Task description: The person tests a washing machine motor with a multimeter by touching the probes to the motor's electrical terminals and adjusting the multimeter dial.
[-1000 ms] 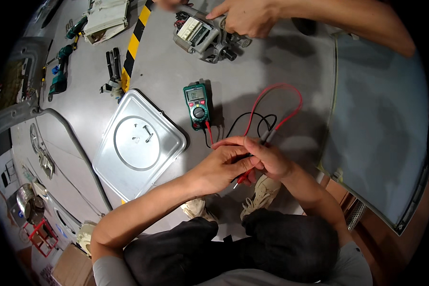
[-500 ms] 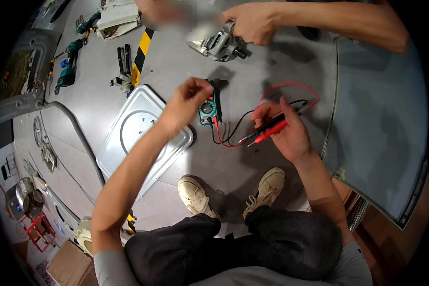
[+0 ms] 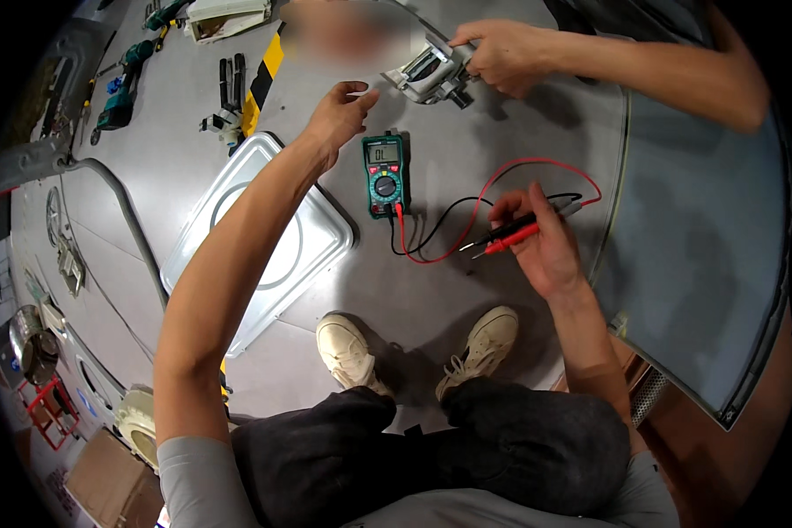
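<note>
My right hand (image 3: pixel 550 255) holds the black test probe (image 3: pixel 512 229) and the red test probe (image 3: pixel 510 241) side by side, their metal tips pointing left. Red and black leads run from them to a green digital multimeter (image 3: pixel 385 183), which lies face up on the floor with its display lit. Stretched out beyond the meter, my left hand (image 3: pixel 336 121) is empty, its thumb and fingers apart. Just past its fingertips, another person's hand (image 3: pixel 510 57) grips a grey metal motor-like part (image 3: pixel 436 77). That part stays clear of my left hand.
A silvery metal panel (image 3: pixel 321 238) lies left of the meter. Pliers-like tools (image 3: pixel 229 97) and a green power drill (image 3: pixel 119 106) are farther left, near yellow-black floor tape (image 3: pixel 264 79). A large grey glass-like panel (image 3: pixel 695 238) occupies the right side.
My left hand has moved up and left, off the multimeter, uncovering its display, and its fingers have opened. The other person's metal part has shifted right. My right hand still holds both probes.
</note>
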A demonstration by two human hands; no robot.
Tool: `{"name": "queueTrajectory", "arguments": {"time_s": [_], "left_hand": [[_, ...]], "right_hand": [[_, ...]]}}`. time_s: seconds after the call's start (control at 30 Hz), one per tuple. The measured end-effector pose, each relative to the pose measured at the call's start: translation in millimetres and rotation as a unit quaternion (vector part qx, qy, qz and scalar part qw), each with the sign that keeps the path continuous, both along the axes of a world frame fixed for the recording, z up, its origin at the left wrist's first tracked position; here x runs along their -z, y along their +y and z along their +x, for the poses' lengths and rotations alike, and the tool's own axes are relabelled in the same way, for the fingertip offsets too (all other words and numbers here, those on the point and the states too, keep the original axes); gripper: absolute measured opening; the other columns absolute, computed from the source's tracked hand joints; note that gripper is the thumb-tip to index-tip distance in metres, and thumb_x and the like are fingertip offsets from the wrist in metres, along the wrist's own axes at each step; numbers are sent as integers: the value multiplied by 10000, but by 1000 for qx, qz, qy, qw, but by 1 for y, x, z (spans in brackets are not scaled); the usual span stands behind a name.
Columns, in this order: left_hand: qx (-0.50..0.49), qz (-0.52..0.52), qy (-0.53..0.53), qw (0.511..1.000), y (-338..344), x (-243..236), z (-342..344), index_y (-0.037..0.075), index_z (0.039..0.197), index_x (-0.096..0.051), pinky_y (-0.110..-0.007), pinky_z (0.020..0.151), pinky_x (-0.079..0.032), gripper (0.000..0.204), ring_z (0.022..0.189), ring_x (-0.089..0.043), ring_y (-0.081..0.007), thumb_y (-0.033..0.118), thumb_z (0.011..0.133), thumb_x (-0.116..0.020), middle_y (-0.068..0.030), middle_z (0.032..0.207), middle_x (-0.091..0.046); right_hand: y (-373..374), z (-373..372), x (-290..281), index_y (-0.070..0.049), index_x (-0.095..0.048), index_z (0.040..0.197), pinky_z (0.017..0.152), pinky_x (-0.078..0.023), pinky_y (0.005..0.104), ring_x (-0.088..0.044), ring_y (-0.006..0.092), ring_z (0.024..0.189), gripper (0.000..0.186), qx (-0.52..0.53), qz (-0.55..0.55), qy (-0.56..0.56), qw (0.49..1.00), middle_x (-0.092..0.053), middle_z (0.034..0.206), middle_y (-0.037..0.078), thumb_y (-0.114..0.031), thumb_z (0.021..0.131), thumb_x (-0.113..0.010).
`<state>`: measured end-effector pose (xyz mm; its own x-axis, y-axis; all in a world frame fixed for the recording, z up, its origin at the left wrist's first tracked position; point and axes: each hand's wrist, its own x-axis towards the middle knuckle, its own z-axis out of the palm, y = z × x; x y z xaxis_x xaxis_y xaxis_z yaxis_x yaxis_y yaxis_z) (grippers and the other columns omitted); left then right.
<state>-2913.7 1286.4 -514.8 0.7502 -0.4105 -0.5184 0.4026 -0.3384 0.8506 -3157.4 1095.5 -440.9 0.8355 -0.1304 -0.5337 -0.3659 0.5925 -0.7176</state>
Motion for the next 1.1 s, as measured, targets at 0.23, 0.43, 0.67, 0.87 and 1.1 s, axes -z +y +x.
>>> {"name": "queueTrajectory", "arguments": {"time_s": [0.23, 0.43, 0.67, 0.87, 1.1], "left_hand": [[-19, -51, 28, 998, -10, 1, 4, 84, 1238, -546, -333, 921, -451, 401, 1041, -529, -159, 327, 934, -645, -35, 1132, -566], [-44, -94, 54, 993, -16, 11, 7, 91, 1192, -581, -322, 899, -448, 311, 1013, -535, -131, 282, 950, -627, -12, 1095, -584], [-79, -146, 88, 982, -29, 14, 15, 98, 1137, -614, -319, 894, -441, 232, 1021, -547, -128, 253, 964, -614, -1, 1070, -604], [-104, -175, 113, 972, -36, 16, 23, 92, 1108, -630, -307, 856, -450, 215, 992, -570, -125, 242, 954, -631, -5, 1051, -632], [-116, -213, 161, 957, -39, 22, 30, 81, 1124, -643, -264, 781, -465, 216, 922, -594, -109, 219, 959, -621, -1, 982, -651]], "right_hand": [[-7, -2, 6, -47, -610, 964, 751, -458, 284, -572, 133, 863, 461, -10, -2, 3, 1000, -629, 931, 55, -476, 1013, -447], [-16, 5, 20, -38, -599, 1005, 791, -503, 323, -607, 148, 859, 450, -26, 13, -3, 1000, -633, 946, 65, -468, 1006, -466], [-24, 23, 35, -7, -625, 999, 718, -468, 313, -607, 180, 796, 429, -24, 21, -57, 998, -638, 944, 100, -422, 994, -516], [-28, 43, 46, 28, -621, 970, 730, -457, 316, -581, 185, 785, 427, -44, 7, -124, 991, -601, 904, 100, -385, 999, -516], [-33, 50, 56, 29, -625, 964, 724, -455, 321, -579, 187, 784, 418, -39, 34, -124, 991, -581, 913, 96, -374, 998, -521]]}}
